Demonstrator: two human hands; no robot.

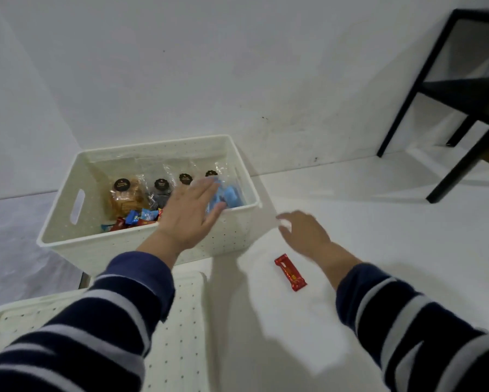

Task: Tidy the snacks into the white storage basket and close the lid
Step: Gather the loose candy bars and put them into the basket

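Observation:
The white storage basket [76, 171] stands open against the wall. Inside it are clear cookie bags with black labels [124, 193], small blue and red wrapped snacks [137, 217] and a blue packet [229, 195]. My left hand [189, 213] hovers over the basket's front right rim, fingers spread, holding nothing. My right hand [302, 233] is to the right of the basket, open and empty, above the white surface. A red snack bar [290, 272] lies on the surface just below my right hand. The white dotted lid [181, 321] lies flat in front of the basket, partly under my left sleeve.
A black metal-framed stand [449, 108] rises at the far right. White walls meet in a corner behind the basket. The white surface [379, 222] stretches to the right of the basket.

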